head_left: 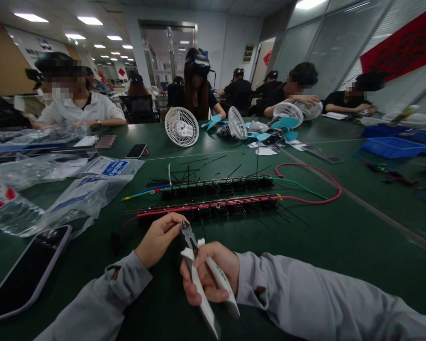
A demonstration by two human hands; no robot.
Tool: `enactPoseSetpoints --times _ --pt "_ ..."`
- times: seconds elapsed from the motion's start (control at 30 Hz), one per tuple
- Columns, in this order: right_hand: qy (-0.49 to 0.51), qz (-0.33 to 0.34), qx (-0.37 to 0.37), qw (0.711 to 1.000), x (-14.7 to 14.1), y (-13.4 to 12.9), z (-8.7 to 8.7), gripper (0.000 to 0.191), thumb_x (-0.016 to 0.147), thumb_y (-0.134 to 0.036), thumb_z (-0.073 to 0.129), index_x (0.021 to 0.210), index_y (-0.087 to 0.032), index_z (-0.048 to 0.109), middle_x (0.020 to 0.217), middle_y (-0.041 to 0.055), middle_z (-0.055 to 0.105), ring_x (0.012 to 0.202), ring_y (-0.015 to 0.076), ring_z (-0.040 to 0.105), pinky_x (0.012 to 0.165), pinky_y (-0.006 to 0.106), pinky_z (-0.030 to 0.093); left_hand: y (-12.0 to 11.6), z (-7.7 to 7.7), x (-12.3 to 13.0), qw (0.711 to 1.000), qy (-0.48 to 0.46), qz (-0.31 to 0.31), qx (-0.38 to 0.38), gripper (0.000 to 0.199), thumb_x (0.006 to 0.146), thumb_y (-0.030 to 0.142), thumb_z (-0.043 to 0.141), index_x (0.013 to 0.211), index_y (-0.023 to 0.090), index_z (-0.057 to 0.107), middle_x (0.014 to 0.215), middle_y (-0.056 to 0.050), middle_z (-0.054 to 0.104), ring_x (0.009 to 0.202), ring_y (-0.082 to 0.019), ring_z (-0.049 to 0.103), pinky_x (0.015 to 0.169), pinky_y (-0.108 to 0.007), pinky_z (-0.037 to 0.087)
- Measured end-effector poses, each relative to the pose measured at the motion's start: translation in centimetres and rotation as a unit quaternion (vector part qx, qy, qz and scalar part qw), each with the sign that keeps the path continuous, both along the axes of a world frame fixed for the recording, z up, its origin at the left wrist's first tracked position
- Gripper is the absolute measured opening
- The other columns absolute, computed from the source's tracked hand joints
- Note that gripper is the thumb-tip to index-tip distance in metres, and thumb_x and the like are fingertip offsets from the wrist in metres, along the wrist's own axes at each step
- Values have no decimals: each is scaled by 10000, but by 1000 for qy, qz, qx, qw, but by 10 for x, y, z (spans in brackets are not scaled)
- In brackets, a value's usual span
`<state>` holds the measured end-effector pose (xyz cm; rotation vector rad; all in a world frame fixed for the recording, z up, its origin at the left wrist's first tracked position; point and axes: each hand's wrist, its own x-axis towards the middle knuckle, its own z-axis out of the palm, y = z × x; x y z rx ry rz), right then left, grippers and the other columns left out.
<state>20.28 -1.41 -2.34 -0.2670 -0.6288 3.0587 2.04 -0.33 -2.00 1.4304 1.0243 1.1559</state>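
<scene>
Diagonal cutters (203,279) with white handles are gripped in my right hand (216,267), their jaws pointing away from me. My left hand (159,239) is closed in a pinch right beside the jaw tips; what its fingertips hold, if anything, is too small to tell. Just beyond both hands lies a black strip with a red wire (199,206) along it and many thin black cable-tie tails sticking out. Behind it is a second similar strip with a green wire (220,183). A looped red cable (341,187) runs out at the right.
At the left lie a phone (28,270), a water bottle (12,208) and plastic bags (95,182). A smaller phone (137,150) is farther back. Fan grilles (181,127), blue fan blades (287,124) and blue trays (394,148) lie across the table, with several people seated around.
</scene>
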Motion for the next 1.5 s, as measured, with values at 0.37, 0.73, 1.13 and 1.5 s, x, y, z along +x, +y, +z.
enactPoseSetpoints --times 0.37,0.73,1.13,1.5 --pt "52 10 -1 999 -3 0 -7 459 664 -251 411 1047 -25 526 931 183 631 861 274 638 463 260 507 0 -2 -1 999 13 -33 15 110 830 243 586 823 139 623 930 -57 593 818 -162 568 766 -277 468" --pt "-36 12 1 999 4 -1 12 203 667 -242 434 803 -113 514 636 39 429 534 145 497 227 131 177 -1 -1 -1 1000 5 -28 12 123 818 257 605 792 136 608 922 -60 590 832 -164 565 777 -271 462" --pt "-49 6 -8 999 2 0 13 184 653 -236 436 776 -124 516 609 35 427 508 133 485 225 116 159 -2 0 0 999 1 -34 2 103 835 247 586 850 146 598 894 -43 590 818 -154 567 769 -262 463" --pt "6 7 24 1000 -4 -1 -6 494 633 -241 403 1065 -36 525 953 183 636 892 267 638 488 245 507 -3 1 1 1000 12 0 -1 139 835 285 582 860 148 597 853 -42 612 788 -159 578 742 -268 474"
